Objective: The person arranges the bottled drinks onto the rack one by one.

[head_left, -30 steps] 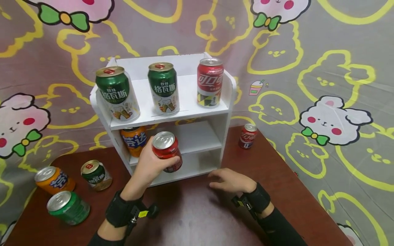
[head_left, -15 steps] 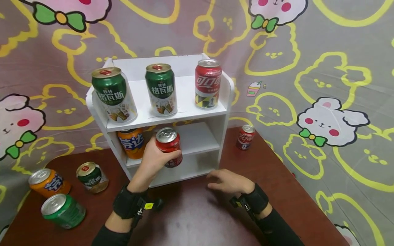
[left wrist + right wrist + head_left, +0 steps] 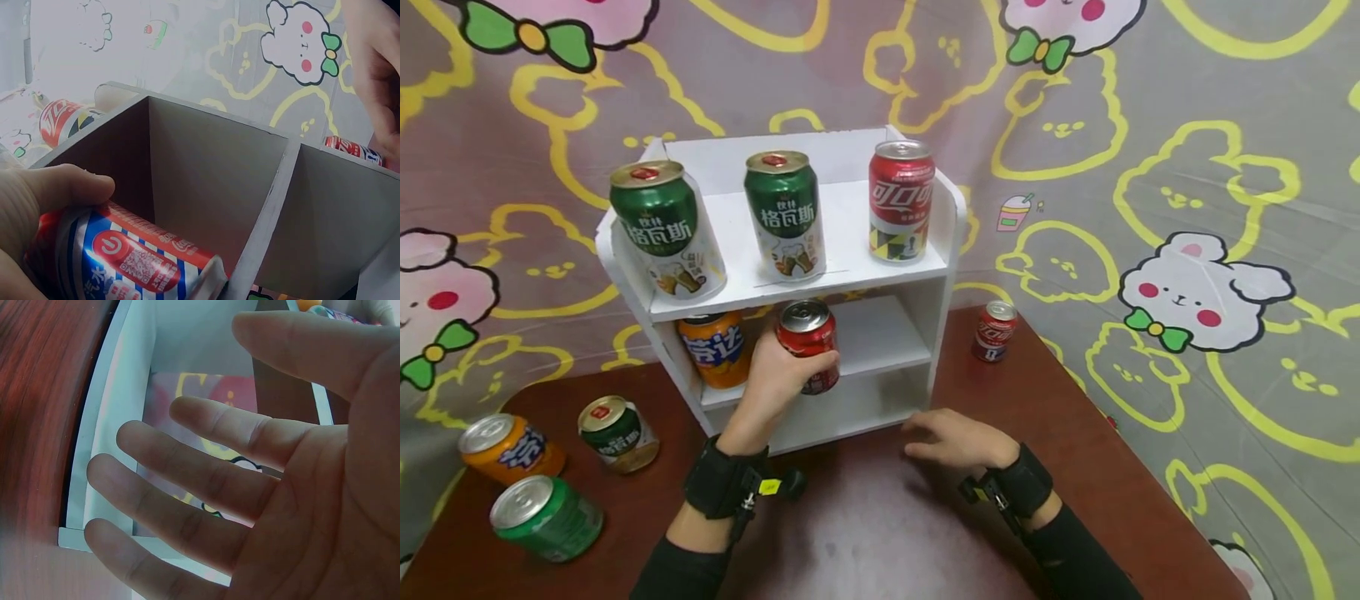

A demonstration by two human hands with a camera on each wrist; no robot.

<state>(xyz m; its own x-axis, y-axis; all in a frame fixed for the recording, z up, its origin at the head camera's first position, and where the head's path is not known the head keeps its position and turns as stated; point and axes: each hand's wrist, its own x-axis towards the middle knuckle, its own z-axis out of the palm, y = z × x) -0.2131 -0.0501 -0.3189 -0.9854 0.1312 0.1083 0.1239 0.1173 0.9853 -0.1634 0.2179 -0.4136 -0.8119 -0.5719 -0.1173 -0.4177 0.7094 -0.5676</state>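
My left hand [image 3: 775,375] grips a red soda can [image 3: 808,342] around its side, at the front of the middle level of a white shelf [image 3: 887,333]. In the left wrist view the thumb lies over the can [image 3: 144,250], whose blue-striped label faces the camera. Whether its base touches the shelf board cannot be told. Just left of it an orange can [image 3: 715,350] stands on the same level, partly behind the hand. My right hand [image 3: 958,440] is by the shelf's lower right corner, holding nothing; the right wrist view shows its fingers [image 3: 181,481] spread.
Two green-and-white cans [image 3: 658,233] and a red can [image 3: 901,200] stand on the shelf top. On the table's left are an orange can [image 3: 512,450], a green can [image 3: 546,517] and a green-gold can [image 3: 619,433]. Another red can [image 3: 995,332] stands right of the shelf.
My left hand has carried the red can forward, in toward the middle shelf level. The right hand keeps its place, and the head view has shifted slightly.
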